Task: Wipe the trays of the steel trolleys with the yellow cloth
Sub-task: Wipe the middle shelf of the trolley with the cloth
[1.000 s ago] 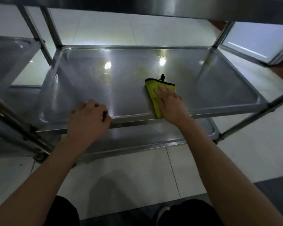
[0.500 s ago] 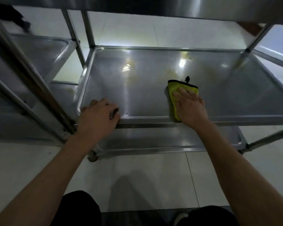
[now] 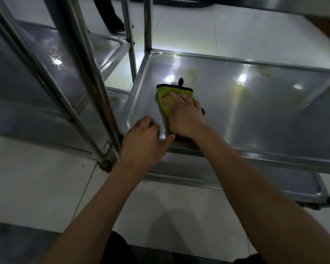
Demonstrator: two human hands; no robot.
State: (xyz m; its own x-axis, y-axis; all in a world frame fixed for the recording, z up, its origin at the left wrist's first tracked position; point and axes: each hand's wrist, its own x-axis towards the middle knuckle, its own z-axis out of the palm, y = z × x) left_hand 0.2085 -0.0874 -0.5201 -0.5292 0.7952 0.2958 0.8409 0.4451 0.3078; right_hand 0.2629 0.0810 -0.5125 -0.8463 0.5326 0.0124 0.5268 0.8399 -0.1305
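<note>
**Right hand presses the cloth flat on the middle tray**

Nearest the camera, two bare forearms reach forward over the pale tiled floor [image 3: 46, 187]. The left hand [image 3: 141, 143] grips the front rim of the middle tray [image 3: 274, 115] at its near-left corner, fingers curled over the edge and thumb stretched along the rim. Just beside it, the right hand [image 3: 185, 113] lies palm-down on the yellow cloth [image 3: 165, 98], fingers straight and slightly apart, pressing it onto the tray's surface. The cloth, folded and edged in black with a small black loop at its far end, sits in the near-left part of that tray, touching the steel. Below, the lower tray [image 3: 274, 183] juts out toward the camera. To the left stands a second trolley [image 3: 36, 77], its upright posts crossing the view. Bright light reflections dot the tray farther back.
</note>
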